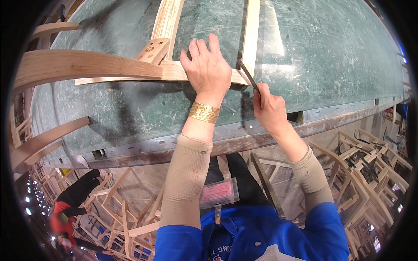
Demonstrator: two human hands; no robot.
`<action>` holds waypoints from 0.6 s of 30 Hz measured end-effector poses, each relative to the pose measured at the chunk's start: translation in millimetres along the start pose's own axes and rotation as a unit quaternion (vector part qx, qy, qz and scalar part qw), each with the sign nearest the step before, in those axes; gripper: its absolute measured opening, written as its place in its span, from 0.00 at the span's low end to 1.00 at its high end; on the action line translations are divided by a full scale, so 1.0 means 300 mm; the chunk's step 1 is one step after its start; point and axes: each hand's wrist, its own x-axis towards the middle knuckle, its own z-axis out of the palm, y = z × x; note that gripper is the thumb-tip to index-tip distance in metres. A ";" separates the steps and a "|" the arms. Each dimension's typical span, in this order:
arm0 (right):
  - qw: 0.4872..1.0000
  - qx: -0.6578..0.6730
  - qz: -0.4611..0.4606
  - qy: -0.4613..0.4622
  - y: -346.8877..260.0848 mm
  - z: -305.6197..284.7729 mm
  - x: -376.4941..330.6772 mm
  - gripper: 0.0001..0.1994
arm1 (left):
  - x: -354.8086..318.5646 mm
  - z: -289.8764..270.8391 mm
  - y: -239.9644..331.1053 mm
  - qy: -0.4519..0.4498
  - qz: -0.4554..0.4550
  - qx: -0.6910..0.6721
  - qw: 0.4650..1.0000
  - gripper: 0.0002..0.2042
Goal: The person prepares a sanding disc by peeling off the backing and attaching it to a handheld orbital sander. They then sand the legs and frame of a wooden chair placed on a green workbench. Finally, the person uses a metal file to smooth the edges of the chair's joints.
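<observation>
A pale wooden chair frame [175,68] lies on a scuffed green tabletop. Across its front rail rests my left hand [207,65], fingers stretched out and apart, a gold bracelet on the wrist. My right hand [270,106] is closed around the lower end of a thin, dark, flat file-like tool [248,74]. The tool's upper part lies at the corner where the rail meets the right-hand wooden bar [251,39]. A curved wooden leg [87,66] joins the frame on the left, beside a corner block with holes [155,50].
The green table [322,65] has a worn metal front edge [230,141] near my body. More curved wooden pieces [56,139] stick out at the left. Stacked wooden chair frames [365,174] stand on the floor at lower right and lower left. Another person [65,217] is at lower left.
</observation>
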 end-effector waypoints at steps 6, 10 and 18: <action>1.000 0.002 -0.004 0.003 -0.001 0.003 0.002 0.06 | -0.002 0.004 -0.001 0.000 0.000 0.003 1.000 0.20; 1.000 0.005 -0.013 0.005 -0.001 0.002 0.003 0.07 | -0.002 0.004 -0.001 -0.003 -0.003 0.006 1.000 0.20; 1.000 -0.004 -0.002 0.000 -0.009 0.004 0.003 0.07 | 0.000 0.010 -0.001 0.003 -0.003 0.011 1.000 0.20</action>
